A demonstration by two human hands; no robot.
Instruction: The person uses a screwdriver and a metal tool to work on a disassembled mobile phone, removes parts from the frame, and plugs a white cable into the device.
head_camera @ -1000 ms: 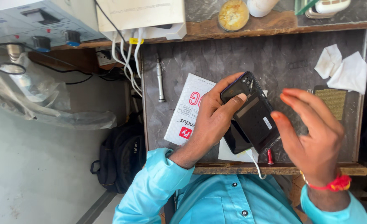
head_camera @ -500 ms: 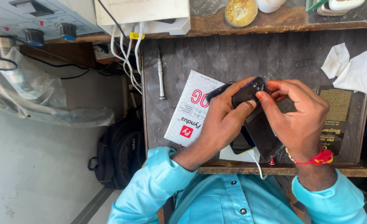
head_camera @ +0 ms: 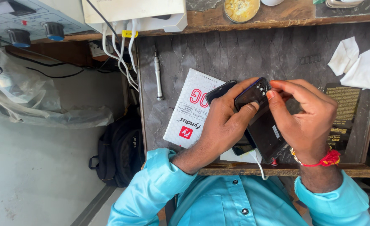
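At the bottom of the frame, turquoise sleeves point(head_camera: 201, 201) are seen, with both forearms raised over the near edge of the desk point(head_camera: 277, 169). A dark phone point(head_camera: 263, 121) is held just above the desk, right of centre in the frame, its back with the camera cluster turned upward. It is clasped by the left hand point(head_camera: 222, 125), whose thumb is laid across the upper end of the back and whose fingers are wrapped underneath, apparently so that the body is kept steady. The top corner near the cameras is pinched by the fingertips of the right hand point(head_camera: 308, 121), curled down over the edge; a red thread band point(head_camera: 325, 159) is worn at that wrist. Neither grip is spread: both are pressed onto the phone. A second dark slab point(head_camera: 218, 92) shows beneath the left fingers; whether it is a separate part cannot be told. A white cable point(head_camera: 258, 165) hangs from under the phone over the desk edge.

Beneath the hands, a white box with red print point(head_camera: 189, 113) lies flat on the dark patterned mat point(head_camera: 235, 54). Left of it a metal screwdriver point(head_camera: 157, 75) is laid within reach. At the right edge, white tissues point(head_camera: 360, 67) lie. Further up, a wooden shelf point(head_camera: 210, 19) bears a round tin point(head_camera: 241, 8); white cables point(head_camera: 122, 58) hang at its left end. In the lower left, a black backpack point(head_camera: 122, 150) rests on the floor.
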